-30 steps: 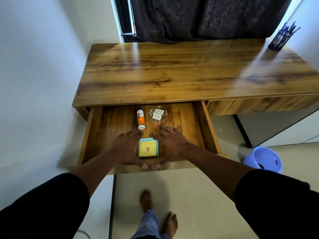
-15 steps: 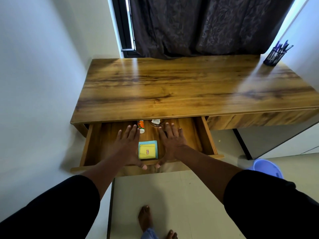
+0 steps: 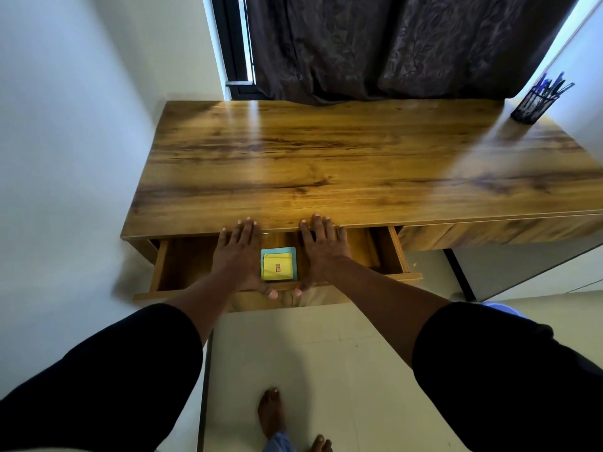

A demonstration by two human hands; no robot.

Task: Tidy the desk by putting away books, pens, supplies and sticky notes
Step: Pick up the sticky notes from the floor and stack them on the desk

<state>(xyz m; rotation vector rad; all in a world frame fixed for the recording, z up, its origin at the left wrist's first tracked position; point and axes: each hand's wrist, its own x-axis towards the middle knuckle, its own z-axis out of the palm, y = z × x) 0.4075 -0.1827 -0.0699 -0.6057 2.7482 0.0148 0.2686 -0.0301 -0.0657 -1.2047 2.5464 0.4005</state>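
Note:
A wooden drawer (image 3: 182, 265) under the desk's left half stands partly open. Inside it lies a yellow and blue stack of sticky notes (image 3: 278, 265). My left hand (image 3: 239, 252) and my right hand (image 3: 321, 249) lie flat over the drawer on either side of the notes, fingers stretched out and apart, fingertips at the desk's front edge, thumbs on the drawer's front panel. Neither hand holds anything. The back of the drawer is hidden under the desk top (image 3: 342, 164).
A black mesh holder with blue pens (image 3: 535, 101) stands at the desk's far right corner. A white wall runs along the left. Dark curtains hang behind the desk. A blue bin (image 3: 502, 308) peeks out on the floor at the right, and bare feet are below.
The drawer has slid inward under the desk with both hands on its front. The glue stick and small glass dish in it have gone out of sight.

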